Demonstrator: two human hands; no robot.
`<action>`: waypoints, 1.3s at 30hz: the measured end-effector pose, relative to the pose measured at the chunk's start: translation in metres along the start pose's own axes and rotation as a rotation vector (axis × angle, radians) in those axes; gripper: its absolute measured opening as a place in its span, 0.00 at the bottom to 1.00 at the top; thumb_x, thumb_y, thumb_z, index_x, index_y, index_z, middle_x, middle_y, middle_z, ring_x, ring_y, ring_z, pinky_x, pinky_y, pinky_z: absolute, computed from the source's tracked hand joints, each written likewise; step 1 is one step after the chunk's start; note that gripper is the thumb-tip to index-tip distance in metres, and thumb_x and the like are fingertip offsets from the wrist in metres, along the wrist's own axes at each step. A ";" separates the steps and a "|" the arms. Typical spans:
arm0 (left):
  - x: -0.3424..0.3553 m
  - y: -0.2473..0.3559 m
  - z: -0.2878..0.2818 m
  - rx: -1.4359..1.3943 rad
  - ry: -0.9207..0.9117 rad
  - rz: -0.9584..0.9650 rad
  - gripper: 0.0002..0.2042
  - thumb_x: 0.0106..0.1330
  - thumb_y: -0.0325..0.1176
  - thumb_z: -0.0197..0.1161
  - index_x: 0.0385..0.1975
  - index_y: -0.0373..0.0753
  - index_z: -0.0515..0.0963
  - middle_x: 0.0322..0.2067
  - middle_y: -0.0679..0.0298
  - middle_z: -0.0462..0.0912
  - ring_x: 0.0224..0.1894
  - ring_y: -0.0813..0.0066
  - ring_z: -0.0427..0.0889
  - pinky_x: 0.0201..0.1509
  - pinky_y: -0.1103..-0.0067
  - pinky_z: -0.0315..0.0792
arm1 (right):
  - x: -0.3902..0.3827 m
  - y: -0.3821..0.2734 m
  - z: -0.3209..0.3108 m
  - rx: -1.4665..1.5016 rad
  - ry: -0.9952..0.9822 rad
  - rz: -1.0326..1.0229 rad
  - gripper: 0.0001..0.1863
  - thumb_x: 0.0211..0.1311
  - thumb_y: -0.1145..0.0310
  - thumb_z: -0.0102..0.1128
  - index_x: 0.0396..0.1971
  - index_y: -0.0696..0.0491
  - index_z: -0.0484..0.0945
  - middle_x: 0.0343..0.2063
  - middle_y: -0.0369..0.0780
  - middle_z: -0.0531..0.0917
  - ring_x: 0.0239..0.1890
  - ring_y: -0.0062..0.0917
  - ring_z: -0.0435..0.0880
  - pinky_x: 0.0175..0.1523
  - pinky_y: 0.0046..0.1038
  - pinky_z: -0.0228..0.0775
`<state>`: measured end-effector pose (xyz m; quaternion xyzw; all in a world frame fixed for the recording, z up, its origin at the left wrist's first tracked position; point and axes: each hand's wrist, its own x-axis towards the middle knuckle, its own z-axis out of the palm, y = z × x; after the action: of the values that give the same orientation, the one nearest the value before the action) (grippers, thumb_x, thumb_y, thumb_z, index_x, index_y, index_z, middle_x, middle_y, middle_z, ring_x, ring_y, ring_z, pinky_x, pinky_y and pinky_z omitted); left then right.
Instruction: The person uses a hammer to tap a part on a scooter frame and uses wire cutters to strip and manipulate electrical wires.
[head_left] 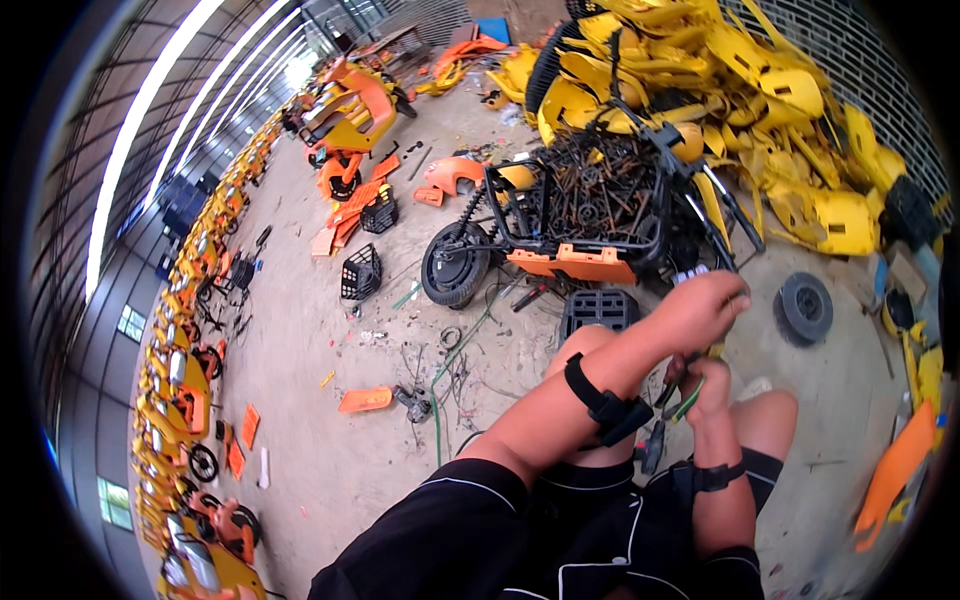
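My left hand (pixel 712 303) reaches across in front of the stripped scooter frame (pixel 590 245), its fingers curled downward. Whatever lies inside those fingers is hidden. Just below it, my right hand (pixel 710 388) is closed around a hand tool with green and dark handles (pixel 686 400), which looks like pliers; its working end cannot be made out. Between my knees is a dark power tool (pixel 652 448), partly covered by my left arm. The frame is heaped with rusty bolts and metal parts (pixel 600 185), and an orange panel (pixel 575 264) runs along its near side.
Yellow plastic body panels (pixel 770 90) are piled behind the frame. A loose tyre (pixel 803 308) lies at right, a black crate (pixel 600 309) before my knees. Cables (pixel 455 360), an orange panel (pixel 365 400) and a black basket (pixel 360 272) litter the floor. Scooters (pixel 185 400) line the left.
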<state>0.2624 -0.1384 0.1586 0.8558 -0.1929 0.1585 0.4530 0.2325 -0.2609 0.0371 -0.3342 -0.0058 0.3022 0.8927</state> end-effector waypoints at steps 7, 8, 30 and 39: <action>0.002 0.003 -0.004 -0.204 0.196 -0.021 0.09 0.73 0.34 0.60 0.42 0.34 0.78 0.33 0.57 0.78 0.36 0.64 0.78 0.43 0.72 0.73 | 0.007 0.007 -0.017 0.090 0.156 0.142 0.10 0.50 0.74 0.47 0.34 0.56 0.69 0.27 0.41 0.73 0.30 0.34 0.73 0.39 0.34 0.69; 0.003 0.002 -0.004 -0.205 0.206 -0.035 0.09 0.73 0.34 0.60 0.42 0.34 0.78 0.34 0.56 0.78 0.37 0.64 0.78 0.43 0.72 0.73 | 0.008 0.008 -0.021 0.115 0.193 0.171 0.11 0.50 0.74 0.47 0.36 0.55 0.69 0.27 0.41 0.73 0.31 0.34 0.75 0.40 0.32 0.69; 0.004 -0.007 -0.005 -0.013 0.041 -0.096 0.10 0.69 0.34 0.63 0.42 0.34 0.81 0.36 0.49 0.82 0.42 0.50 0.82 0.48 0.67 0.75 | -0.004 -0.022 -0.007 -0.189 0.061 0.087 0.29 0.44 0.83 0.43 0.52 0.61 0.74 0.45 0.44 0.82 0.50 0.33 0.82 0.53 0.35 0.78; 0.003 -0.010 -0.011 -0.167 0.027 -0.315 0.10 0.74 0.33 0.60 0.47 0.34 0.80 0.36 0.64 0.85 0.38 0.80 0.82 0.42 0.81 0.78 | -0.014 -0.029 -0.007 -0.269 -0.016 0.073 0.31 0.43 0.81 0.47 0.54 0.59 0.75 0.50 0.43 0.82 0.54 0.30 0.81 0.54 0.30 0.76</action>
<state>0.2684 -0.1240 0.1585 0.8326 -0.0629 0.0808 0.5443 0.2385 -0.2898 0.0521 -0.4485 -0.0411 0.3337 0.8281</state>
